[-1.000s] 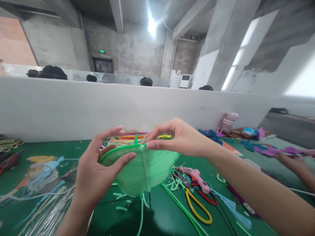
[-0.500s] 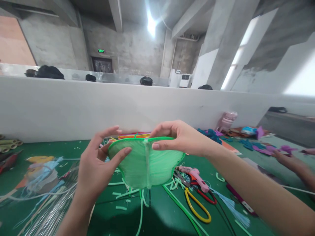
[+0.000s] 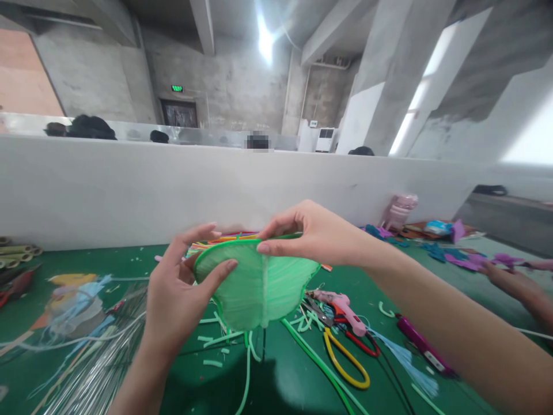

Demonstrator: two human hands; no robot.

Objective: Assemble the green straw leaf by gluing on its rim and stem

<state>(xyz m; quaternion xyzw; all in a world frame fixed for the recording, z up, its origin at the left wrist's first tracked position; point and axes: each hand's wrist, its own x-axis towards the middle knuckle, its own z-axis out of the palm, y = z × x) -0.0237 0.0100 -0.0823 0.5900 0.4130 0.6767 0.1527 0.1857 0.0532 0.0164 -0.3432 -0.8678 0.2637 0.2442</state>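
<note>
Green thread-wound, wire-rimmed leaf piece [image 3: 254, 285]: light, flimsy; my left hand [image 3: 179, 294] and right hand [image 3: 319, 236] pinch its stiffer rim.

A green table [image 3: 294, 380] is carrying yellow-handled scissors [image 3: 345, 360], a pink glue gun [image 3: 341, 308], loose green strips [image 3: 311, 360], a clear plastic bundle [image 3: 86, 369] at left and purple scraps [image 3: 462, 259] at right.

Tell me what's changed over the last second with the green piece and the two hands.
The right hand shifted its pinch left along the top rim to the centre seam of the green leaf-shaped piece, which now sits flatter toward the camera. The left hand kept its grip on the left edge. The pink glue gun and scissors stayed put.
</note>
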